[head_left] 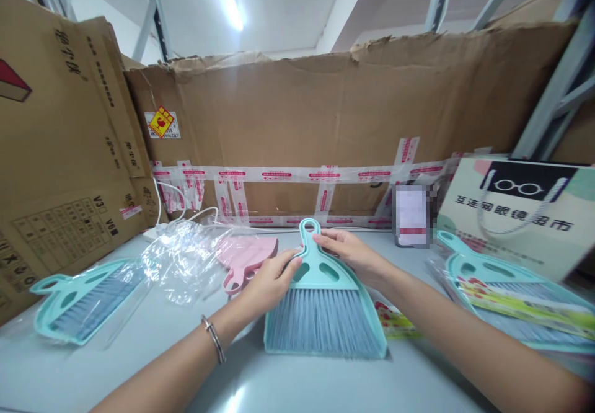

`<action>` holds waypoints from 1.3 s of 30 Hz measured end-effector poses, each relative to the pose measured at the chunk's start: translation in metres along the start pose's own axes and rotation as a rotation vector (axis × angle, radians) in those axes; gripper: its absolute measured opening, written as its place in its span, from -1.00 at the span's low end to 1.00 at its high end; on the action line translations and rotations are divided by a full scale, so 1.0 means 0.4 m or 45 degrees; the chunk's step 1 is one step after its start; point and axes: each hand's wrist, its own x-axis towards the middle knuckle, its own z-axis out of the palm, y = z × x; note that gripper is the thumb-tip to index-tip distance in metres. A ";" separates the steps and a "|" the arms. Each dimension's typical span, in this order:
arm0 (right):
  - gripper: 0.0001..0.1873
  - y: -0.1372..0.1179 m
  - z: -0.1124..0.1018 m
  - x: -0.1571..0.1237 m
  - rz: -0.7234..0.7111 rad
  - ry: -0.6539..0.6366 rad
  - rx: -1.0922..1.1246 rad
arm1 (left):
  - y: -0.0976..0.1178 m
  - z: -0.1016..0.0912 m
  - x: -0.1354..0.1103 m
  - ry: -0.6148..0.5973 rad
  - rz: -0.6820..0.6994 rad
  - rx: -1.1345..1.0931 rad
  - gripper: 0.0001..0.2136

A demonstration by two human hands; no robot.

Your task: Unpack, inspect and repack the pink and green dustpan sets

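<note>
A turquoise hand brush (pixel 325 320) with grey-blue bristles lies nested in a matching dustpan (pixel 382 338), bristles toward me and the looped handle pointing away. My left hand (pixel 274 279) grips the set's left side near the base of the handle, thumb on top. From the right, my right hand (pixel 351 253) closes on the handle just below its loop, with the thumb on the front and fingers partly hidden behind. Beside my left hand lies a pink dustpan (pixel 248 255). A colourful printed card (pixel 395 321) shows partly under my right forearm.
At left lies another turquoise brush set (pixel 88 301), near crumpled clear plastic (pixel 181 264). A wrapped set with a printed card (pixel 515 289) lies at right before a paper bag (pixel 515 214). A phone (pixel 411 214) leans near a taped cardboard wall (pixel 297 121).
</note>
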 end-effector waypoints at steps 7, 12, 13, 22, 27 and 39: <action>-0.54 0.008 0.011 0.004 -0.041 0.067 -0.138 | -0.001 0.007 -0.002 0.011 -0.004 0.016 -0.69; -0.55 -0.042 -0.053 -0.004 -0.192 0.094 -0.561 | 0.002 -0.023 0.014 -0.034 0.000 -0.003 -0.69; -0.58 -0.056 -0.083 -0.012 -0.231 0.111 -0.709 | 0.001 -0.032 0.018 -0.004 -0.001 -0.007 -0.69; -0.58 -0.023 -0.257 -0.159 0.099 -0.169 -1.658 | -0.013 -0.063 0.037 0.199 -0.173 -0.072 -0.69; -0.56 -0.013 -0.224 -0.175 0.442 -0.167 -1.771 | -0.016 -0.064 0.039 0.145 -0.220 -0.042 -0.64; -0.84 -0.012 -0.237 -0.166 0.320 -0.069 -1.776 | -0.016 -0.055 0.028 0.112 -0.601 -0.629 -0.65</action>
